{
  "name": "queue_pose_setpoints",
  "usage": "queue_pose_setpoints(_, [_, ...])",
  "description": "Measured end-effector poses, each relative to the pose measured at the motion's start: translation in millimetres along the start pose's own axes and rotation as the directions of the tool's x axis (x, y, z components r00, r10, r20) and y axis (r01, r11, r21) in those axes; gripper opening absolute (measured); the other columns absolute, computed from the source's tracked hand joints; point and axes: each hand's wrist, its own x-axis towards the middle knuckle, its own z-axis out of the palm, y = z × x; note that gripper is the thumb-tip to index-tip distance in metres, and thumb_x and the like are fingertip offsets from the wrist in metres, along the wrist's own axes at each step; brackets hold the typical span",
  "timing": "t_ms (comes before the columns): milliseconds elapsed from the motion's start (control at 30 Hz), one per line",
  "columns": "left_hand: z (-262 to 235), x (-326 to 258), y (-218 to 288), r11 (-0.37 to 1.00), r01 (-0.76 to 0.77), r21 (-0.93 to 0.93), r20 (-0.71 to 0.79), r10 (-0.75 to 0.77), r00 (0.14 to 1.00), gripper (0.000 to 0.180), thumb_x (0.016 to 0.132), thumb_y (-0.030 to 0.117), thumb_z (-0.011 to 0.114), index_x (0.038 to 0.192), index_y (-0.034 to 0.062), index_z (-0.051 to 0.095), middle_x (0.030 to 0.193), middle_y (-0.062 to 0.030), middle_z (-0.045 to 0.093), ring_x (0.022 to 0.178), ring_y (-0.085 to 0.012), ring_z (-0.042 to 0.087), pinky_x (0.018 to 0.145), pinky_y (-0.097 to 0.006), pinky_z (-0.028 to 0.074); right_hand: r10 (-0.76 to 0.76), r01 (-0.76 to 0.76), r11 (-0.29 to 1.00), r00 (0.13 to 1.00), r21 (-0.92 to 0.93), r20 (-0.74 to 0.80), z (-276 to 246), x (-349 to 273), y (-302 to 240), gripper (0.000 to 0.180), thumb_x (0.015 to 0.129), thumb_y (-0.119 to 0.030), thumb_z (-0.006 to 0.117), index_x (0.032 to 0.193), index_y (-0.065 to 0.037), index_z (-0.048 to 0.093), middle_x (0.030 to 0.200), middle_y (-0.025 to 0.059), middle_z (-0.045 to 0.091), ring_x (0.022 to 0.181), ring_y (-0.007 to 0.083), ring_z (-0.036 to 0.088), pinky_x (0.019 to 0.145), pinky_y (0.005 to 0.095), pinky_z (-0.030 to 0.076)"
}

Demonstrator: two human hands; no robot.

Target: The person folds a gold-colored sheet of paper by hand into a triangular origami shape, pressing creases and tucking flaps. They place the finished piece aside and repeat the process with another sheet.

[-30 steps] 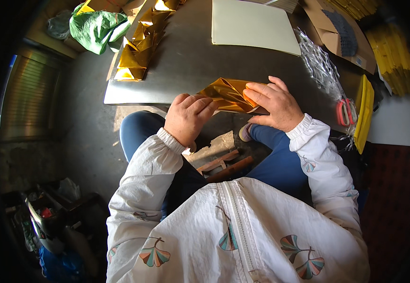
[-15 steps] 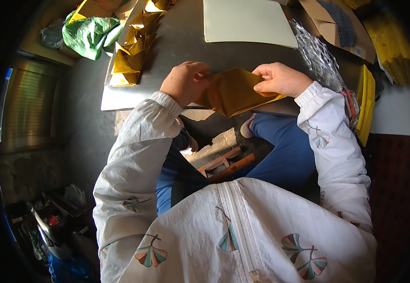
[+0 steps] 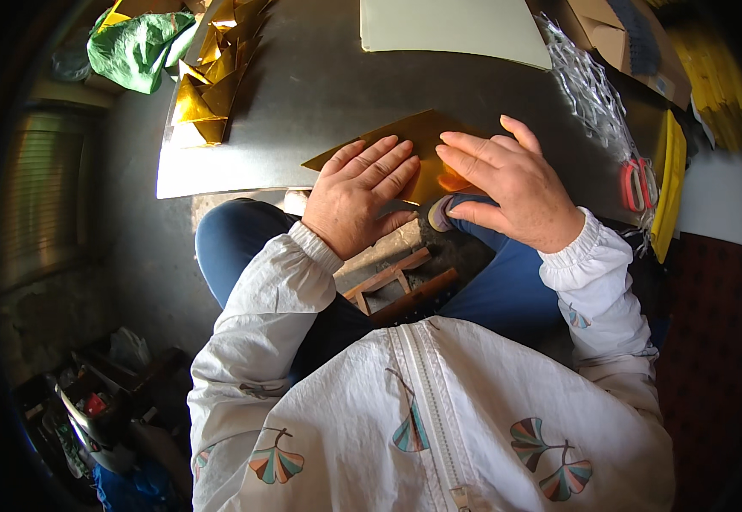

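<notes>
A sheet of shiny gold foil paper (image 3: 426,128) with folded edges lies at the table's near edge. Across its left part my left hand (image 3: 361,192) rests flat, fingers stretched out. My right hand (image 3: 507,181) is over the right part, palm down, its fingers extended and the thumb apart. Both hands hide much of the paper, so its full shape cannot be made out. At the table's left stands a row of folded gold foil pieces (image 3: 209,85), pointed and nested together.
A pale stack of sheets (image 3: 452,30) lies at the table's far side. To the right are silvery strips (image 3: 588,90), red-handled scissors (image 3: 638,183), a yellow packet (image 3: 669,188) and a cardboard box (image 3: 601,32). A green plastic bag (image 3: 136,49) sits at the far left.
The gold paper, earlier held up between my fingers at the edge, now lies on the table. My hands have released their pinch and spread flat over it.
</notes>
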Motion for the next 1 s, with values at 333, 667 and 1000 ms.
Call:
queue_pose_setpoints(333, [-7.3,2.7,-2.9,0.983,0.027,-0.184,-0.016,-0.030,0.999,0.071,0.079,0.033,0.078,0.138,0.0042,0.050,0.142,-0.0136,0.053,0.135,-0.0307,0.047,0.112,-0.046,0.035,-0.074,0.070,0.995,0.995,0.073,0.061,4.0,22.4,16.5,0.031,0.083,-0.010,0.071,0.113,-0.004,0.067,0.104,0.0114,0.070,0.087,0.0291,0.063,0.094,0.0406,0.047])
queue_pose_setpoints(667, [-12.2,4.0,-12.8,0.865,0.046,-0.500,-0.136,-0.132,0.982,0.039,0.078,0.013,0.077,0.111,-0.0040,0.065,0.115,-0.0202,0.063,0.116,-0.0381,0.059,0.100,-0.046,0.048,-0.009,-0.182,0.916,0.882,0.357,0.471,-23.8,75.2,43.8,0.020,0.091,-0.008,0.058,0.106,0.002,0.066,0.087,0.0148,0.068,0.077,0.0290,0.065,0.071,0.0350,0.051])
queue_pose_setpoints(1000, [-5.0,1.2,-7.7,0.928,0.066,-0.367,-0.254,-0.168,0.953,0.047,0.076,0.003,0.077,0.120,-0.0041,0.063,0.110,-0.0162,0.066,0.111,-0.0347,0.062,0.095,-0.044,0.050,-0.040,-0.291,0.867,0.768,0.405,0.639,-24.0,112.9,54.2,0.018,0.093,-0.013,0.057,0.091,0.004,0.063,0.070,0.0086,0.058,0.064,0.0174,0.052,0.062,0.0320,0.044])
